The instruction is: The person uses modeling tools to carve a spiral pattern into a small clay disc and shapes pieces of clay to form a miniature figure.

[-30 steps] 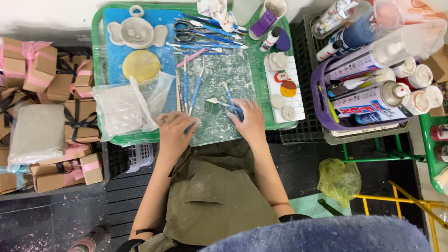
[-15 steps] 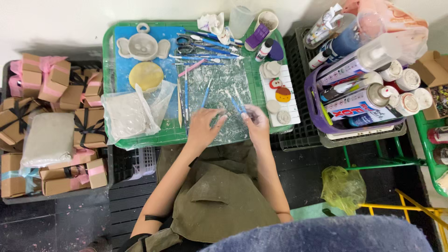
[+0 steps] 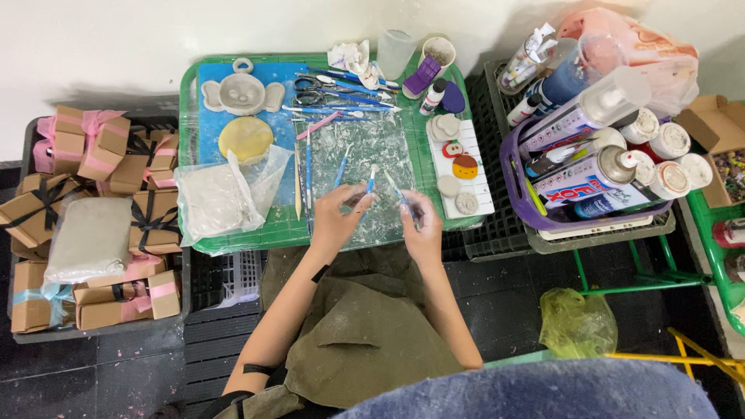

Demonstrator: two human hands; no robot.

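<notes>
My left hand (image 3: 335,219) grips a thin blue modelling tool with a white tip (image 3: 371,181), held over the near edge of a clay-smeared clear work sheet (image 3: 361,143). My right hand (image 3: 424,226) is closed around a second blue tool (image 3: 397,194) that points toward the left hand. The two hands are close together, and whether a small clay piece sits between them I cannot tell. The sheet lies on a green tray table (image 3: 191,155). Several more blue and pink tools (image 3: 309,159) lie beside the sheet.
On the tray are a grey elephant-shaped clay piece (image 3: 242,93), a yellow disc (image 3: 245,138), a plastic bag of white clay (image 3: 213,200), scissors (image 3: 310,89) and a white board of small clay figures (image 3: 462,167). A purple basket of spray cans (image 3: 590,167) stands right. Ribboned cardboard boxes (image 3: 85,163) stand left.
My left hand has lifted off the sheet and closed on a white-tipped tool. Both hands came together near the tray's front edge. The view has shifted slightly.
</notes>
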